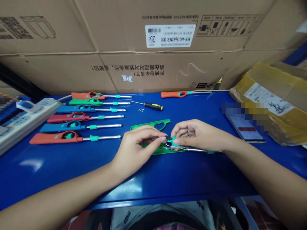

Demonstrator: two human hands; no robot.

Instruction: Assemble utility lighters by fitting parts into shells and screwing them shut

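Note:
My left hand (137, 145) and my right hand (196, 135) meet at the middle of the blue table (72, 166). Both pinch a small teal and black part (172, 142) joined to a thin metal tube (196, 149) that runs right under my right hand. Below my fingers lies an open green lighter shell (163, 149). A second green shell half (153, 124) lies just behind my left hand.
Several finished long-nosed lighters (76, 116) in red, green and blue lie in a row at the left. An orange lighter (175, 94) and a screwdriver (151, 105) lie at the back. A power strip (21, 119) sits far left, a phone (244, 127) and a taped parcel (275, 99) right. Cardboard boxes (144, 44) wall the back.

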